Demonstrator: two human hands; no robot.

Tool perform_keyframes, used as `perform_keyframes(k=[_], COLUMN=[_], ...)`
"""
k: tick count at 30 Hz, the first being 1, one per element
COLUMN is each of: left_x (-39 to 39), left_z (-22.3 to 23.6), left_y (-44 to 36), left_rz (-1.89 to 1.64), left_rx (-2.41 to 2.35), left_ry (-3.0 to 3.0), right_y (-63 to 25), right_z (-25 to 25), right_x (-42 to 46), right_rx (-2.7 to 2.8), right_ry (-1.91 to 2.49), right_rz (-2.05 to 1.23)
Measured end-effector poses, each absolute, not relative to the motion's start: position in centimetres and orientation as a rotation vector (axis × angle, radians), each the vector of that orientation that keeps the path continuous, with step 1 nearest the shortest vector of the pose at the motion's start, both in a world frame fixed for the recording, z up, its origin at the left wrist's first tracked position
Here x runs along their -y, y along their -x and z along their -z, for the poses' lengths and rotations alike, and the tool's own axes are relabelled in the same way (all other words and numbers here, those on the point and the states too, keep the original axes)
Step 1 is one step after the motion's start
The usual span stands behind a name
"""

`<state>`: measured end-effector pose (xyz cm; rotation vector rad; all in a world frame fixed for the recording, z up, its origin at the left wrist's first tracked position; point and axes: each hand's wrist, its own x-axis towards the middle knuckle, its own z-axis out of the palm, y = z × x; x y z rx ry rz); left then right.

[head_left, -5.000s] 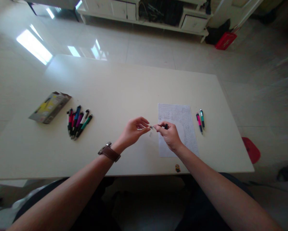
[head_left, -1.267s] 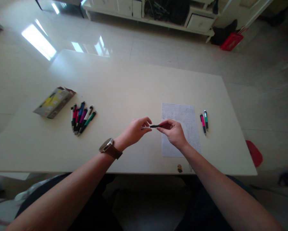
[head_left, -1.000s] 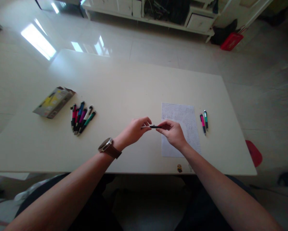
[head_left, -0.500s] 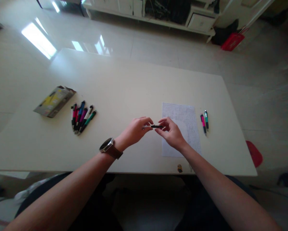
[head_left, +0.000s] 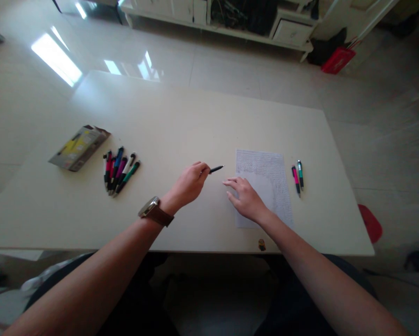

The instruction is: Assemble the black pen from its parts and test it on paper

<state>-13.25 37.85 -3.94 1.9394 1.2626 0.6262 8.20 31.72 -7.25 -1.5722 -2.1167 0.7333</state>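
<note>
My left hand [head_left: 189,183], with a brown watch on its wrist, is closed round a pen [head_left: 216,169] whose black tip sticks out to the right, above the table. My right hand [head_left: 243,198] lies open and flat on the white table [head_left: 181,121], its fingers spread, at the left edge of a written sheet of paper [head_left: 265,182]. The pen tip is a little left of the sheet's top corner. Nothing is in the right hand.
A bunch of several coloured pens [head_left: 119,171] lies at the left, beside a yellow and grey pen box [head_left: 78,147]. Two pens, pink and green [head_left: 296,175], lie right of the sheet. A small sticker [head_left: 261,243] sits at the near edge. A red stool [head_left: 370,223] stands right of the table.
Both hands held the pen together before. My right hand has let go and dropped flat onto the table; my left hand keeps the pen and has moved it slightly up and away.
</note>
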Motion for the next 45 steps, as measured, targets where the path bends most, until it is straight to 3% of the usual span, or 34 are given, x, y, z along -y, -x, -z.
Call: perform_keyframes(k=[20, 34, 45], left_x=[-37.2, -36.9, -37.0], left_z=[3.9, 3.6, 4.2], left_y=[13.2, 13.1, 13.2], left_rz=[-0.537, -0.475, -0.471], left_rx=[-1.153, -1.093, -1.072], left_ry=[-1.899, -1.937, -1.983], right_y=[-7.5, -8.2, -7.9], right_z=[7.7, 6.4, 5.9], right_x=[-31.4, -33.0, -33.3], right_rx=[2.318, 1.444, 1.167], right_ry=[1.700, 1.542, 1.382], right_rz=[-0.589, -1.014, -1.158])
